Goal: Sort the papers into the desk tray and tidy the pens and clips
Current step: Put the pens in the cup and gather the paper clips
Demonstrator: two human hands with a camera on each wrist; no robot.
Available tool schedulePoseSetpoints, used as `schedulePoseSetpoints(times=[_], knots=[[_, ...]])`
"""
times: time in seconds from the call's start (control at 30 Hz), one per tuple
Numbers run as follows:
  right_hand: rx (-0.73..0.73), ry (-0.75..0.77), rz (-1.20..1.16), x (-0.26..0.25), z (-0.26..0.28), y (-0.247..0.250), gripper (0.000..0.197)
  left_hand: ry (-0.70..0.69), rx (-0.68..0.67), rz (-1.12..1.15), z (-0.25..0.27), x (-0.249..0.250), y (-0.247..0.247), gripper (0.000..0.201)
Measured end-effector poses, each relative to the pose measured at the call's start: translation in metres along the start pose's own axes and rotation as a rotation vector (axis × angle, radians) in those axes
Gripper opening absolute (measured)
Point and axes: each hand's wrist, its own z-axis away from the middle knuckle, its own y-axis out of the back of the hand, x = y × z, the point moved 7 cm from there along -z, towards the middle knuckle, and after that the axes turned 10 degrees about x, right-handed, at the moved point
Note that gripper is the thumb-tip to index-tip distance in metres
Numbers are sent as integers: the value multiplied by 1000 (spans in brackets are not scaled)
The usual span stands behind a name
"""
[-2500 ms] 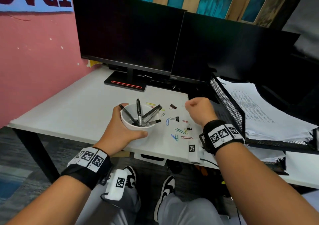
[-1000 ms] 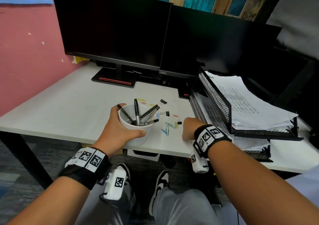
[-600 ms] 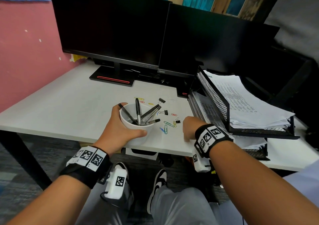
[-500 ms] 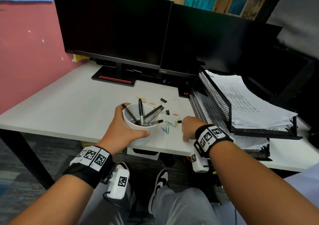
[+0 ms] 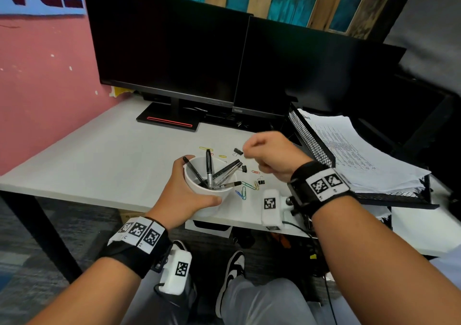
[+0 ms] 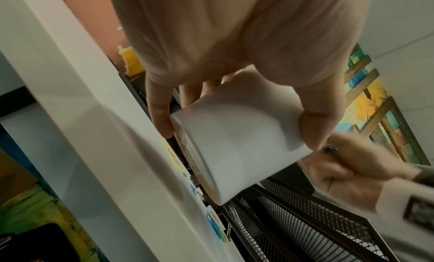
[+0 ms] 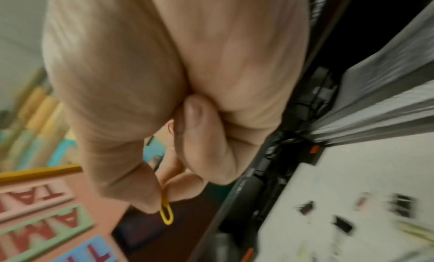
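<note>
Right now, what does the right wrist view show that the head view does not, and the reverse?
Only the right wrist view shows the small yellow paper clip pinched in the right hand. Only the head view shows the left hand gripping the white round cup of black pens. Both show the white desk with loose black binder clips and the black mesh tray.

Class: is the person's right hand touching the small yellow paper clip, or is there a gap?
Touching. The right wrist view shows the right hand pinching the small yellow paper clip between thumb and fingertip.
</note>
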Motion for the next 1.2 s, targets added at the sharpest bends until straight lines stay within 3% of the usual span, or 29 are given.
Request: schedulePoseSetpoints(times=[0.07,0.2,0.27,0.33,0.4,0.47,0.5,0.63,0.7,0.77,0.93,1.07,1.13,1.2], knots=[[-42,116,44,-34,9,-12,19,-18,-7,-4,2,4,-4,101],[-167,295,487,-55,27,-38,15,-46,-28,2,3,12,-14,97],[-194,303,483,-52,29,-38,24,-55,-37,6,3,13,-17,97],[-118,288,298,-53,25,-23,24,-55,-38,3,3,12,-19,98],[85,262,101,-45,11,7,15,-46,-42,0,3,10,-19,99],[251,213,120,-24,1,34,14,-42,-45,-2,3,9,-20,99],[262,161,230,-10,-2,41,17,-38,-42,2,3,9,-19,99],[-76,-115,960,68,7,35,31,-29,-26,22,2,7,-16,96],[-138,-153,1161,91,13,30,14,-26,-26,20,1,6,-14,96],[-135,-168,1279,101,14,27,12,-19,-24,15,1,4,-12,97],[-80,-91,1354,107,13,18,29,-12,-12,-6,1,0,-4,99],[-118,-155,1309,108,4,12,8,-4,-1,-14,-1,-4,1,100],[-126,-163,1265,107,-3,5,25,2,6,-17,-1,-7,4,101],[-140,-131,1236,108,-8,-6,27,-1,9,-25,-1,-7,5,102]])
